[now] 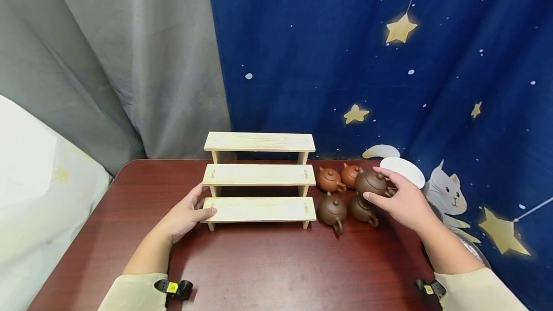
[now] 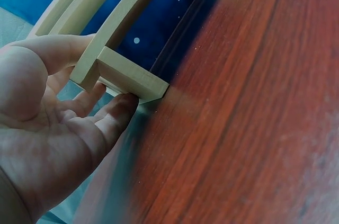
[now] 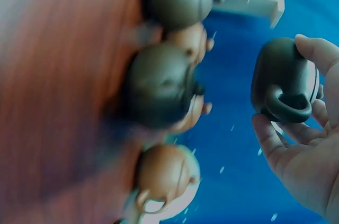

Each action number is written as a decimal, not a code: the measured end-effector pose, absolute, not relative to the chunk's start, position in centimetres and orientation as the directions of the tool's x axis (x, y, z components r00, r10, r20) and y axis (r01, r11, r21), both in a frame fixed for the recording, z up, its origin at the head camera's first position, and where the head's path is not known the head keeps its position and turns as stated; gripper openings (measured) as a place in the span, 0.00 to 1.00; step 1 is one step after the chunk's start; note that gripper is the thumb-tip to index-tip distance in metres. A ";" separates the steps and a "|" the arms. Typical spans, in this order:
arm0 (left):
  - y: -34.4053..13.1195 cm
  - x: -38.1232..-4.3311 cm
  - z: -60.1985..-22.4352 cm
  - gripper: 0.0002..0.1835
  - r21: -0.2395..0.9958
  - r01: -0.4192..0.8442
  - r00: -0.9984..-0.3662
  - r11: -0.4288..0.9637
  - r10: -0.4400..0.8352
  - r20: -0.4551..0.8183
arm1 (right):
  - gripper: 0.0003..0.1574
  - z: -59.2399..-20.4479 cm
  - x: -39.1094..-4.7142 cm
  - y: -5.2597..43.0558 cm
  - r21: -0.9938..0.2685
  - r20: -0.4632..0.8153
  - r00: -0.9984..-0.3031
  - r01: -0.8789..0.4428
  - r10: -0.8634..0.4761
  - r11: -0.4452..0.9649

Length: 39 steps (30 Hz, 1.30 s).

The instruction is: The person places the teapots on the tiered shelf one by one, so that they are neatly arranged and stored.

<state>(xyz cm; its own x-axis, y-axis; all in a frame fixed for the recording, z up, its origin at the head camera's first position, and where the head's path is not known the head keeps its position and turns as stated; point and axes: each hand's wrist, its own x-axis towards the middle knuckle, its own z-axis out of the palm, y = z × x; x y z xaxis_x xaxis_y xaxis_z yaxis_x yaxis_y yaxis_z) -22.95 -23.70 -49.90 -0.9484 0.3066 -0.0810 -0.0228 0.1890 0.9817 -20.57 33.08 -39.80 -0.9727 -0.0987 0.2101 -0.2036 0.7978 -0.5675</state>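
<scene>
A three-step stand of pale wood (image 1: 259, 175) is on the table. My left hand (image 1: 186, 212) grips its left end, with the thumb on top of the lowest step; in the left wrist view the fingers reach round the end support (image 2: 132, 73). My right hand (image 1: 406, 200) holds a dark brown teapot (image 1: 370, 184) by its body, raised above the other pots. The right wrist view shows its looped handle (image 3: 288, 107) facing the camera. Beneath and beside it stand two more dark teapots (image 1: 332, 211) and several orange-brown ones (image 1: 330, 179).
The teapots cluster close to the stand's right side on the dark red wooden table (image 1: 268, 263). Behind the right hand shows a white oval shape (image 1: 406, 171). A blue curtain (image 1: 302, 61) with stars and a grey curtain (image 1: 173, 61) hang along the back edge.
</scene>
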 end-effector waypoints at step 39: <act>-23.9 -23.0 -50.1 0.52 0.979 0.000 -0.946 0.206 0.318 -0.066 | 0.51 -32.5 -31.1 8.9 -0.788 0.177 -0.922 -0.342 -0.343 0.512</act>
<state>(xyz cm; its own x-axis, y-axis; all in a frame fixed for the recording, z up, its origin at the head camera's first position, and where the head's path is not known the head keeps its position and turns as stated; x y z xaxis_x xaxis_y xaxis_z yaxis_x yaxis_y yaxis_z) -22.96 -23.93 -50.13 -0.9459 0.3177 -0.0663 0.0004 0.2056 0.9786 -31.09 8.90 -32.53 -0.9224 -0.3435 0.1766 -0.3416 0.5120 -0.7882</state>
